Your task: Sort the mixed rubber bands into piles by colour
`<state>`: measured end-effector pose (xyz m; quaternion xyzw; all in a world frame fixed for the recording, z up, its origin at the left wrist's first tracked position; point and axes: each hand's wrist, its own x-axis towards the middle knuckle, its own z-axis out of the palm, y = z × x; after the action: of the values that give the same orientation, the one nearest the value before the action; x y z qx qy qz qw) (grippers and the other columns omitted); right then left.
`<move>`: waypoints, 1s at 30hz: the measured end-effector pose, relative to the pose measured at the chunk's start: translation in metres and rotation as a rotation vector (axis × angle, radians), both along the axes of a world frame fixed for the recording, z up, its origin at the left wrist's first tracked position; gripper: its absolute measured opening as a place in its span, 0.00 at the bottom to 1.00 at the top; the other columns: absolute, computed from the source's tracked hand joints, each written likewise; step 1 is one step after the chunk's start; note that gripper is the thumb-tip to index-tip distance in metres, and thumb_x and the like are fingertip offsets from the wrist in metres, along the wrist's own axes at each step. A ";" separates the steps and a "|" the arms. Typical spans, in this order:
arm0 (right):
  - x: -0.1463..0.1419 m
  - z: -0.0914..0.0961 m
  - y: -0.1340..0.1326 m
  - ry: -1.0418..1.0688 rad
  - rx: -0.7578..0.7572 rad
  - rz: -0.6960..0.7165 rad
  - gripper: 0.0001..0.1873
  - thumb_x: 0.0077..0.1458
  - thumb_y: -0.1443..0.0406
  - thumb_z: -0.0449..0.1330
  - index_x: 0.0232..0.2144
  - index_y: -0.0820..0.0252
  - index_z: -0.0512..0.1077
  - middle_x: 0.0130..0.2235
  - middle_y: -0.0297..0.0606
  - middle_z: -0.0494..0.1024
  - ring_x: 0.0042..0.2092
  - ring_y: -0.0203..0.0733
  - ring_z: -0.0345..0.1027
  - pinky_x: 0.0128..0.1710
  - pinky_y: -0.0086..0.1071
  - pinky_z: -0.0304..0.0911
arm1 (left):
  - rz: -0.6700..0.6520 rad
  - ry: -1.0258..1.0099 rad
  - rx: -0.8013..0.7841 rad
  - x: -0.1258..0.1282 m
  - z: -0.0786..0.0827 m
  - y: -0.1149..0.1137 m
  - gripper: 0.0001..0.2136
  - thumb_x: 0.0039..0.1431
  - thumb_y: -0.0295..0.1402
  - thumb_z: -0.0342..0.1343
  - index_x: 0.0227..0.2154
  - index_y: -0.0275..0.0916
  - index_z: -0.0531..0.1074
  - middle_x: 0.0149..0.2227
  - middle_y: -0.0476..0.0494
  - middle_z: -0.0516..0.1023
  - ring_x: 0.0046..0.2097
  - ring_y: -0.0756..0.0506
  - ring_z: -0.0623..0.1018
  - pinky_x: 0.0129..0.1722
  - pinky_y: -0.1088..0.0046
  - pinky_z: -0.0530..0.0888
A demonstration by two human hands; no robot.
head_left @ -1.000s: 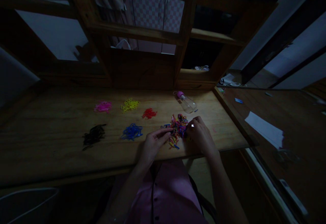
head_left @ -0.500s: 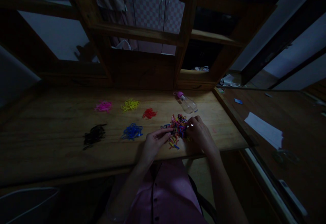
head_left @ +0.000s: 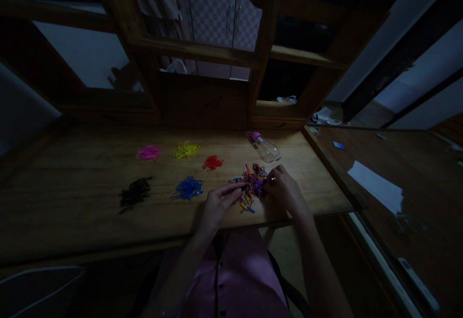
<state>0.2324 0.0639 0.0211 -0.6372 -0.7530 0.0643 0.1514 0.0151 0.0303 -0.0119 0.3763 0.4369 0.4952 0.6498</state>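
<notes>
A mixed heap of coloured rubber bands (head_left: 253, 183) lies on the wooden desk (head_left: 90, 216) near its front edge. My left hand (head_left: 217, 204) rests at the heap's left side, fingers pinched on a band at its edge. My right hand (head_left: 284, 190) sits on the heap's right side, fingers curled into it. Sorted small piles lie to the left: red (head_left: 212, 162), blue (head_left: 187, 188), yellow (head_left: 185, 150), pink (head_left: 148, 152) and black (head_left: 134, 193).
A clear plastic bottle with a pink cap (head_left: 265, 146) lies on its side behind the heap. A wooden shelf unit (head_left: 202, 52) rises at the desk's back. To the right a second dark surface holds a white paper (head_left: 376, 185).
Both hands stay at the mixed heap with only slight finger movement. The view has shifted a little.
</notes>
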 end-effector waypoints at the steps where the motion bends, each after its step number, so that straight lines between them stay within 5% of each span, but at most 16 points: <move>1: 0.000 0.004 -0.003 0.001 0.014 -0.007 0.02 0.54 0.67 0.60 0.33 0.58 0.70 0.40 0.37 0.70 0.36 0.38 0.67 0.32 0.30 0.56 | 0.003 -0.014 -0.012 0.000 -0.001 0.000 0.17 0.52 0.38 0.66 0.44 0.37 0.80 0.46 0.39 0.81 0.46 0.43 0.80 0.52 0.68 0.74; 9: -0.040 0.041 -0.030 0.180 0.117 0.110 0.06 0.51 0.69 0.60 0.34 0.58 0.69 0.42 0.39 0.71 0.40 0.42 0.69 0.36 0.32 0.61 | 0.016 -0.062 -0.016 0.001 -0.006 0.002 0.17 0.52 0.37 0.66 0.44 0.36 0.79 0.44 0.38 0.82 0.44 0.44 0.81 0.48 0.71 0.75; 15: -0.072 0.028 -0.026 0.179 0.119 0.216 0.05 0.54 0.69 0.59 0.35 0.58 0.70 0.43 0.41 0.71 0.44 0.44 0.69 0.39 0.32 0.63 | 0.066 -0.103 0.016 0.002 -0.010 0.002 0.15 0.51 0.37 0.66 0.41 0.37 0.81 0.45 0.39 0.82 0.48 0.43 0.80 0.51 0.70 0.74; 25: -0.069 0.025 -0.028 0.246 0.111 0.242 0.07 0.55 0.70 0.59 0.38 0.57 0.71 0.44 0.41 0.71 0.43 0.44 0.69 0.40 0.34 0.64 | 0.023 -0.119 -0.002 0.000 0.000 0.000 0.17 0.50 0.36 0.67 0.44 0.37 0.80 0.48 0.38 0.81 0.49 0.42 0.79 0.53 0.69 0.73; 30: -0.033 0.028 -0.027 0.460 0.185 0.097 0.14 0.57 0.69 0.57 0.47 0.56 0.68 0.40 0.38 0.73 0.34 0.38 0.67 0.35 0.31 0.63 | 0.041 -0.114 -0.042 -0.001 -0.005 0.001 0.17 0.50 0.36 0.67 0.43 0.37 0.80 0.44 0.38 0.82 0.44 0.45 0.81 0.47 0.73 0.76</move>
<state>0.1994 0.0372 0.0491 -0.5525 -0.7309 0.1456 0.3733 0.0145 0.0309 -0.0165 0.3249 0.4170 0.5198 0.6711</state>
